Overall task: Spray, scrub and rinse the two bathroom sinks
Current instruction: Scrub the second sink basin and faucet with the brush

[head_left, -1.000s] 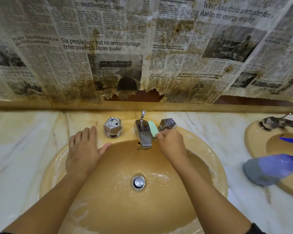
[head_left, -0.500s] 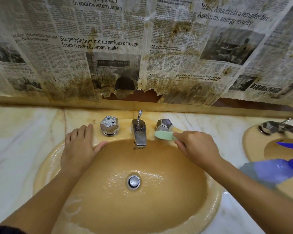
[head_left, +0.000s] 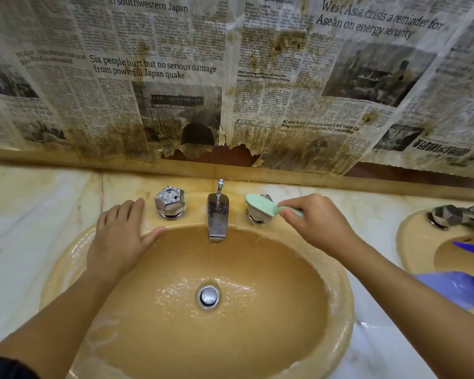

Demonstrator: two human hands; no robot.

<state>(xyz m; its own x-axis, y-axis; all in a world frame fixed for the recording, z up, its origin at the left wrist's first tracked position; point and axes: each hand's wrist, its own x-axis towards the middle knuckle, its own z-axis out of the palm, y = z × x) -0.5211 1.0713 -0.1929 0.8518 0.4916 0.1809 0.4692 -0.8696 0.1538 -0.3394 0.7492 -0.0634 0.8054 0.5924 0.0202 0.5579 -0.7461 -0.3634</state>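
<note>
I see my right hand (head_left: 316, 222) gripping the handle of the green brush (head_left: 260, 206), fingers curled round it, with the brush head pressed down on the right tap knob (head_left: 257, 216) behind the sink (head_left: 337, 291). My left hand (head_left: 121, 236) lies flat on the sink's rim at the back left, fingers straight and relaxed, thumb over the basin's edge, just beside the left knob (head_left: 170, 201). The spout (head_left: 217, 216) stands between the two knobs. Water glistens around the drain (head_left: 208, 295). The second sink (head_left: 411, 242) shows at the right edge, a purple spray bottle (head_left: 454, 287) lying across its near rim. Stained newspaper (head_left: 175, 77) covers the wall.
</note>
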